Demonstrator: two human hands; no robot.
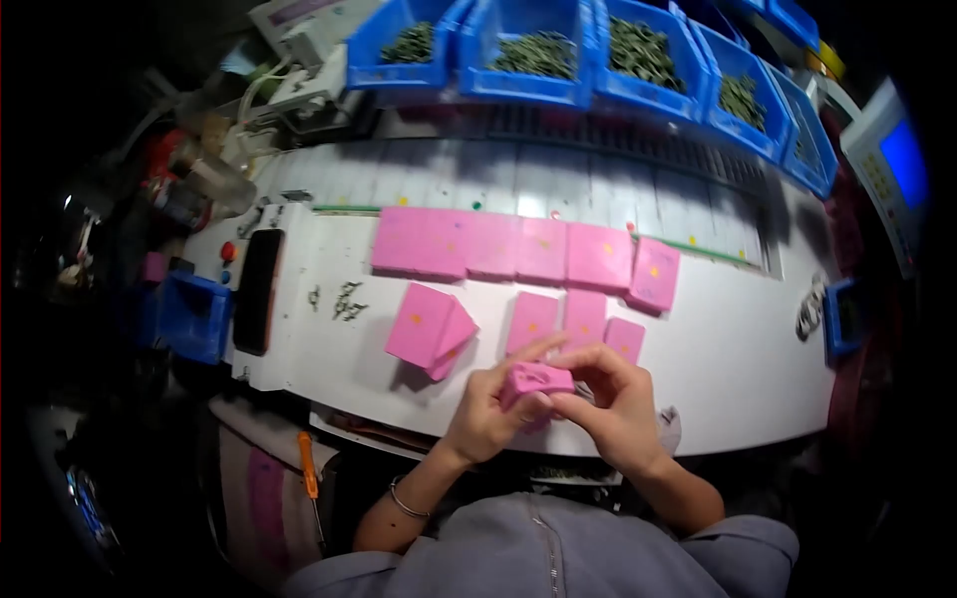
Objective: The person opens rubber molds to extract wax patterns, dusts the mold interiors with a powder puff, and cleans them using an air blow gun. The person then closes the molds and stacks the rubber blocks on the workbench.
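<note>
A small pink rubber mold, with a hollow showing in its upper face, is held between both hands near the table's front edge. My left hand wraps round its left side, thumb at the front. The fingers and thumb of my right hand grip its right side. Just beyond the hands lie several pink blocks. A longer row of pink blocks, many with yellow dots, runs behind them. To the left, two pink blocks lie stacked askew.
Several blue bins holding small green pieces stand along the back. Small dark pieces lie on the white table beside a dark phone. An orange-handled screwdriver rests below left. A device with a blue screen stands right.
</note>
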